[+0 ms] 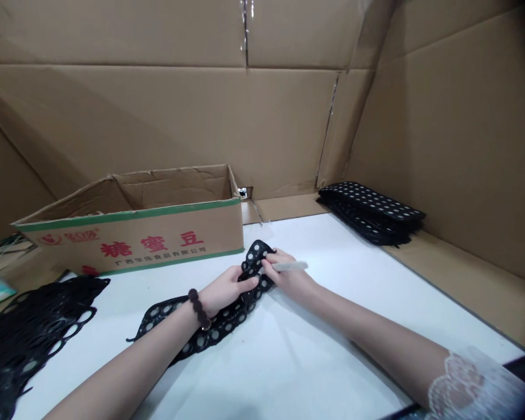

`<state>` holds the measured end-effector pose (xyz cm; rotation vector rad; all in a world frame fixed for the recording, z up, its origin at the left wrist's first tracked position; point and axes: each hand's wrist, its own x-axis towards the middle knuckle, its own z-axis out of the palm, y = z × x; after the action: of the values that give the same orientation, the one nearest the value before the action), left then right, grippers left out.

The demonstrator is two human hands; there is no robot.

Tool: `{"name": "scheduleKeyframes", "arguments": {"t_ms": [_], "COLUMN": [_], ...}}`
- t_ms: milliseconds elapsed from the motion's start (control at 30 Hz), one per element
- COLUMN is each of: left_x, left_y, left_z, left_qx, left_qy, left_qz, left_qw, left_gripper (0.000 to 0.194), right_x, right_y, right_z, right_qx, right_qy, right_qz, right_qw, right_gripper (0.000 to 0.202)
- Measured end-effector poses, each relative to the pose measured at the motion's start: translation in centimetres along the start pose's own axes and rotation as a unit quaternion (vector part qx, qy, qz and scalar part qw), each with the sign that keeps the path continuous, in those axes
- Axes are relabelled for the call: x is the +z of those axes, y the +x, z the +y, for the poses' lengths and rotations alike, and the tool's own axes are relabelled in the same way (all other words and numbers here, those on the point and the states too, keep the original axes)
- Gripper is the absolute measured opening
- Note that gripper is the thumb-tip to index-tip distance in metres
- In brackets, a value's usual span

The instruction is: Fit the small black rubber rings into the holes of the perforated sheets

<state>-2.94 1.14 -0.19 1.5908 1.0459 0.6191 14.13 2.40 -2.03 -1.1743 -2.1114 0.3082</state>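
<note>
A black strip with pale round dots (216,333) lies across the white table, its far end raised between my hands. My left hand (228,289) grips the strip near that end, thumb on top. In my right hand (287,274) is a pale pen-like tool (292,266), held in a pinch, with the fingertips against the strip's far end. The tool's working tip is too small to make out. Part of the strip is hidden under my left wrist.
An open cardboard box (157,236) with red lettering stands at the back left. Black perforated pieces (30,332) lie at the left. A stack of dotted black pieces (371,210) sits at the back right. Cardboard walls (157,122) surround the white table (324,361).
</note>
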Motion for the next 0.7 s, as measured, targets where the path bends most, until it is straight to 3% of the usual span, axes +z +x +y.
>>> {"name": "scheduleKeyframes", "arguments": {"t_ms": [200, 400, 567, 700], "left_x": [-0.7, -0.4, -0.5, -0.8], "left_y": [0.0, 0.1, 0.1, 0.2], "left_z": [0.6, 0.3, 0.5, 0.6], "left_qx": [0.047, 0.066, 0.069, 0.034], "left_qy": [-0.029, 0.01, 0.032, 0.054], "left_qz": [-0.101, -0.073, -0.068, -0.085], "left_qw": [0.993, 0.995, 0.995, 0.994], "left_gripper": [0.034, 0.027, 0.029, 0.016], "right_x": [-1.6, -2.2, -2.2, -2.0], "right_y": [-0.5, -1.2, -1.0, -0.9], "right_z": [-0.7, -0.7, -0.6, -0.5], "right_qx": [0.042, 0.122, 0.132, 0.139], "right_qy": [0.124, 0.257, 0.295, 0.293], "right_qz": [-0.045, -0.165, -0.149, -0.136], "right_qw": [0.99, 0.944, 0.935, 0.936], "right_gripper": [0.032, 0.032, 0.031, 0.031]}}
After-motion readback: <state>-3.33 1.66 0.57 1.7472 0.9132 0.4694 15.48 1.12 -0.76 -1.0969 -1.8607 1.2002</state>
